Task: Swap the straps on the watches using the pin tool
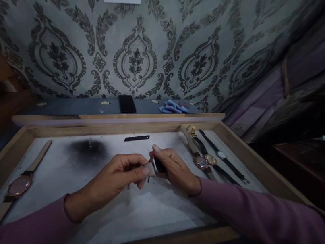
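Note:
Over the middle of a shallow wooden tray (84, 235), my right hand (178, 168) grips a watch (159, 166) with a dark face and a silvery edge, its thumb along the top. My left hand (118, 175) is closed beside it, thumb and fingers pinching a pale watch strap (150, 168) at the watch's side. Thin dark ends poke out above and below the fingers; what they belong to is unclear. Most of the strap is hidden by my fingers. A dark blade-like strip (136, 138) with a small hole lies flat behind my hands.
A large rose-gold watch (19, 186) lies at the tray's left. Several watches, including a gold-faced one (210, 159), lie at the right near a small gold-coloured object (192, 130). Behind the rim are a black phone-like slab (127, 103) and a blue cloth (173, 107).

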Motion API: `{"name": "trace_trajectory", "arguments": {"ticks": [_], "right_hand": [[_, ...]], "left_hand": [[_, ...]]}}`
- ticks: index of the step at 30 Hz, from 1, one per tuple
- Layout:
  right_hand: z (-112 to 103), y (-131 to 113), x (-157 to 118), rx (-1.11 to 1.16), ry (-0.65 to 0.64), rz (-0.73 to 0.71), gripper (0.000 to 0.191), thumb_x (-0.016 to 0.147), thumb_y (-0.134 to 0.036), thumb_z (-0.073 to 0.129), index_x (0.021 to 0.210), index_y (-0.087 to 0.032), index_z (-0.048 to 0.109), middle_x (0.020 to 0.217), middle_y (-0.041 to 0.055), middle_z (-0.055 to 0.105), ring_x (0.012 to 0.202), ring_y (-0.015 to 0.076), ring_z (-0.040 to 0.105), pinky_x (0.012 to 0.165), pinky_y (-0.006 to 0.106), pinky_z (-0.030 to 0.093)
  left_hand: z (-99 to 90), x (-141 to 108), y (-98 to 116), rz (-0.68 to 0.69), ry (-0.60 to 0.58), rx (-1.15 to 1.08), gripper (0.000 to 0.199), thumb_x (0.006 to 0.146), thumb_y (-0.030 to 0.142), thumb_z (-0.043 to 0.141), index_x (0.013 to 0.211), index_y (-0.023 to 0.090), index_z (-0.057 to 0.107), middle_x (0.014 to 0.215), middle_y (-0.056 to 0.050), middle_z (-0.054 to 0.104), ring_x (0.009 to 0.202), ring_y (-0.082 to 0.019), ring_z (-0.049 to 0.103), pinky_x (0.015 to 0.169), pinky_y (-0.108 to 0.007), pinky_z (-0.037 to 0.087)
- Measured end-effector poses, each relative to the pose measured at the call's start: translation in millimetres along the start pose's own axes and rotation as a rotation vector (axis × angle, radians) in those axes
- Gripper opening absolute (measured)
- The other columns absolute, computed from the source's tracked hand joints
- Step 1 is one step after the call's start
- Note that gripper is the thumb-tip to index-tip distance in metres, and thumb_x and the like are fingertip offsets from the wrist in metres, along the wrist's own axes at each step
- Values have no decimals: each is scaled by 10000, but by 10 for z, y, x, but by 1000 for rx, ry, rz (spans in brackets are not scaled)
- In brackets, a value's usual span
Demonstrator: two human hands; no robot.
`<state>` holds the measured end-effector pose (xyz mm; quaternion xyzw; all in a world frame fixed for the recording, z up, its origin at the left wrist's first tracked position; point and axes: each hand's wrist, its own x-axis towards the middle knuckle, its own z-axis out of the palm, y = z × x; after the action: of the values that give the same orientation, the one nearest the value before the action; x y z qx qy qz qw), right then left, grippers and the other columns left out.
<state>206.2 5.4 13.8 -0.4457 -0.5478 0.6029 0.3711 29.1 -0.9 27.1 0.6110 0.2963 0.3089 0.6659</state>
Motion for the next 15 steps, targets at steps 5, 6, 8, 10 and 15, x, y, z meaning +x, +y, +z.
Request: {"name": "trace_trajectory", "arguments": {"ticks": [5, 6, 8, 10, 15], "right_hand": [[5, -5, 1, -7, 7, -9, 624, 773, -744, 514, 507, -188, 416, 473, -59, 322, 437, 67, 252, 418, 214, 207], [5, -8, 2, -6, 3, -14, 626, 772, -747, 512, 506, -189, 410, 474, -60, 315, 438, 66, 245, 418, 214, 202], [3, -16, 4, 1, -16, -28, 630, 776, -745, 512, 502, -187, 411, 477, -62, 304, 442, 65, 237, 419, 213, 193], [0, -26, 4, 7, -36, -39, 624, 782, -727, 529, 496, -185, 410, 476, -66, 297, 441, 63, 231, 418, 213, 188], [-1, -29, -3, 6, -32, -34, 628, 777, -727, 538, 487, -181, 423, 462, -64, 306, 434, 63, 234, 415, 213, 200]], "left_hand": [[2, -9, 9, 13, -2, 5, 237, 878, 335, 569, 706, 172, 575, 609, 47, 496, 599, -109, 418, 640, -265, 319], [2, -11, 11, 12, 1, 5, 230, 877, 328, 567, 709, 172, 578, 607, 48, 496, 598, -109, 418, 639, -264, 319], [-1, -15, 11, 9, 4, 6, 224, 877, 321, 566, 713, 170, 582, 604, 49, 497, 596, -107, 417, 633, -262, 316], [-5, -18, 10, 8, 3, 11, 236, 881, 326, 568, 708, 165, 580, 608, 49, 498, 598, -104, 417, 629, -258, 312], [-10, -15, -3, 9, 3, 8, 233, 890, 320, 571, 722, 158, 587, 617, 48, 504, 600, -100, 419, 625, -255, 310]]}}
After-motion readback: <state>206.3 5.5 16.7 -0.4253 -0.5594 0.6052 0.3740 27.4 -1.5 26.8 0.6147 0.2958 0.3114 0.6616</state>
